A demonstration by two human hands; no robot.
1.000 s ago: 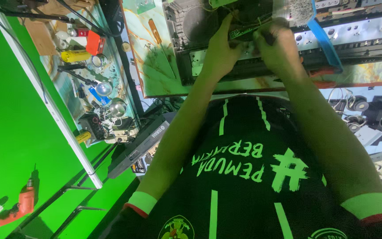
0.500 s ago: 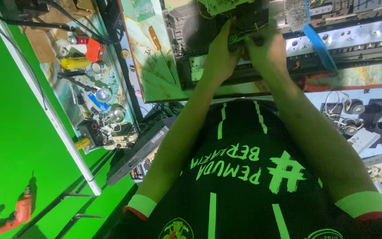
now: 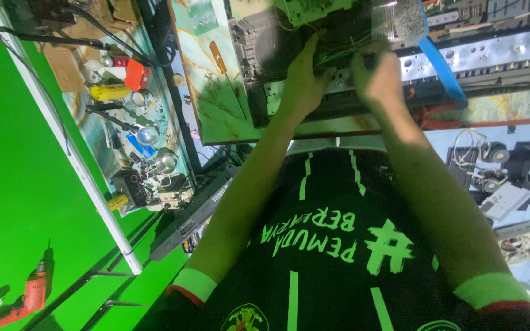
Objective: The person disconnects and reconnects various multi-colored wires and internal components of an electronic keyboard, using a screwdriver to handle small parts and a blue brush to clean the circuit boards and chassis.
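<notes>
Both of our hands sit on the bundle of thin green and dark wires (image 3: 345,54) that runs across the opened black electronic chassis (image 3: 265,55) on the marble-patterned workbench (image 3: 207,92). Our left hand (image 3: 305,76) curls over the bundle from the left, fingers closed around the strands, while our right hand (image 3: 378,79) pinches the same bundle from the right, fingertips drawn together; how tightly either one clamps we cannot tell, since the knuckles hide the fingertips. The bundle lies between the two hands, just below a pale green circuit board (image 3: 314,9) and beside a ribbed grey metal heat sink (image 3: 394,18).

We judge these wires to be light and limp, bending wherever we press, but fragile at their soldered ends, so the sensible hold is along the insulated middle, not near the joints. Sharp metal edges of the chassis sit close by and could nick the insulation.

A long silver perforated metal rail (image 3: 492,58) stretches off to the right, with a blue plastic strap (image 3: 440,61) crossing it. On the shelf to the left stand a yellow cylindrical tool (image 3: 110,92) and a small red box (image 3: 137,75); an orange power drill (image 3: 23,300) hangs on the green wall.
</notes>
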